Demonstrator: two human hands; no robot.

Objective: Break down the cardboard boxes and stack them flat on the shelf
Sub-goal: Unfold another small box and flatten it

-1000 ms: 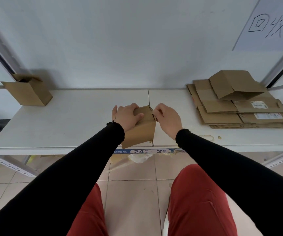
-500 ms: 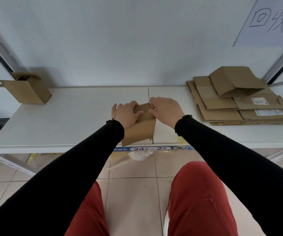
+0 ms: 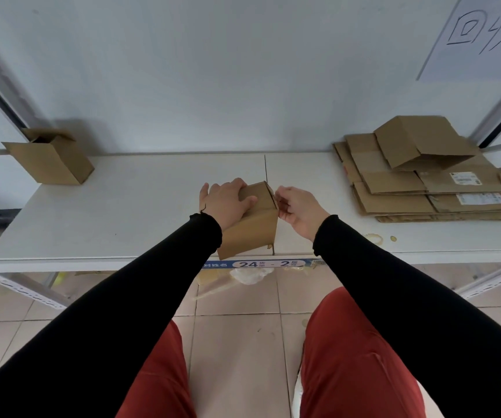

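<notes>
A small closed cardboard box (image 3: pixel 253 229) stands at the front middle of the white shelf (image 3: pixel 140 212). My left hand (image 3: pixel 228 200) lies over its top left, fingers spread on the lid. My right hand (image 3: pixel 299 208) is at the box's right top edge, fingertips pinched at the flap seam. A second small box (image 3: pixel 51 159) with its flaps open stands at the back left. On the right lies a pile of flattened boxes (image 3: pixel 424 188), its topmost piece partly folded up.
A grey wall rises right behind the shelf, with a paper sign (image 3: pixel 484 34) at the upper right. A blue label strip (image 3: pixel 261 263) runs along the shelf's front edge. Crumpled plastic (image 3: pixel 249 276) lies on the tiled floor beneath. Stains (image 3: pixel 374 238) mark the shelf's front right.
My right hand has come off the top of the box and slid to its right edge, where the fingers now pinch the seam. My left hand stays pressed on the lid.
</notes>
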